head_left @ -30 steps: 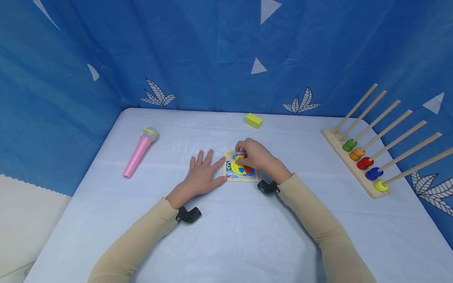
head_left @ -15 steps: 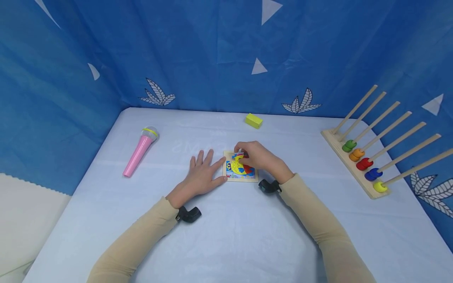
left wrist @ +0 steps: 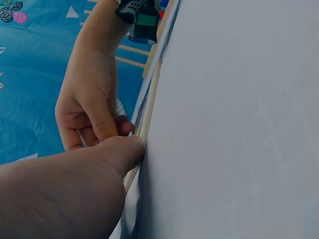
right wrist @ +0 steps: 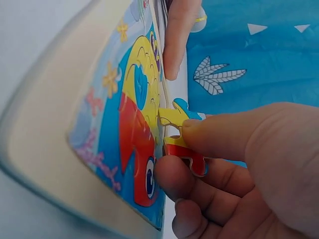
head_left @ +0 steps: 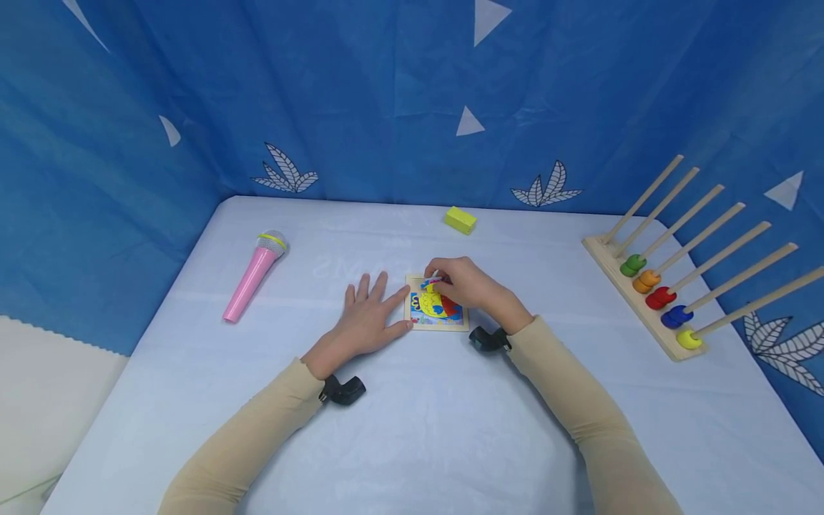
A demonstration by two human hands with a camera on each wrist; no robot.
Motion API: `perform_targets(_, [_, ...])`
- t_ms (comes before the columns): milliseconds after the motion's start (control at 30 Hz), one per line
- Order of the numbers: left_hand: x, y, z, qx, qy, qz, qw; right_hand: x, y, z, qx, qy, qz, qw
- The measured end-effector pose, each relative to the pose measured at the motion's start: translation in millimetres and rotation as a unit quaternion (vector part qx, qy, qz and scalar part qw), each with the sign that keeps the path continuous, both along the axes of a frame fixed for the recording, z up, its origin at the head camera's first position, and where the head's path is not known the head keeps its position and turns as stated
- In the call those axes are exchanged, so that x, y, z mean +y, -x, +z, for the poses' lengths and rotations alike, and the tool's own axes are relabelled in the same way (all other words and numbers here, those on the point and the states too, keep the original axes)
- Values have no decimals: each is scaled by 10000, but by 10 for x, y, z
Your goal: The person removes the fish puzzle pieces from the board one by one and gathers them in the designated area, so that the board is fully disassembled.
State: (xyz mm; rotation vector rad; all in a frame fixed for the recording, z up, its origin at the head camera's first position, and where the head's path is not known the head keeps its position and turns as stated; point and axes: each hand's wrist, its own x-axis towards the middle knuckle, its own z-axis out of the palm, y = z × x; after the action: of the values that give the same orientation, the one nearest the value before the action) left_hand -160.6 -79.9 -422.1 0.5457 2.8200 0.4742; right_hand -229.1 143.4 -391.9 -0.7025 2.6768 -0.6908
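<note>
A wooden-framed puzzle with a yellow and red fish point(head_left: 433, 307) lies flat on the table. The left hand point(head_left: 370, 322) is spread on the table, its thumb and index fingertips touching the frame's left edge. Over the puzzle's upper part, the right hand point(head_left: 466, 281) pinches a puzzle piece. In the right wrist view that piece point(right wrist: 174, 117), yellow, blue and red, is tilted up from the board point(right wrist: 133, 107) between thumb and fingers. The left wrist view has the left thumb point(left wrist: 127, 149) at the frame's edge.
A pink toy microphone point(head_left: 249, 283) lies at the left. Near the back edge sits a yellow-green block point(head_left: 460, 220). At the right stands a wooden peg rack point(head_left: 644, 304) with coloured beads. A blue curtain point(head_left: 386, 100) hangs behind the table.
The right hand has shifted slightly right and down over the puzzle, and the pinched piece shows more tilt. The left hand has stayed in place.
</note>
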Motion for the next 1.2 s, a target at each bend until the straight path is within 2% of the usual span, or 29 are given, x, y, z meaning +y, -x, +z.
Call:
perform_targets(267, [-4, 8, -3, -9, -27, -5, 10000, 24, 15, 65, -235, 98, -220, 9994])
perform_targets(467, [0, 7, -16, 35, 67, 27, 10000, 126, 50, 133, -166, 92, -426, 9989])
perform_targets(833, [0, -5, -18, 36, 11, 48, 10000, 694, 99, 191, -47, 141, -1059, 9943])
perform_targets(1200, [-9, -2, -26, 79, -45, 19, 10000, 1105, 112, 83, -155, 150, -1475, 9888])
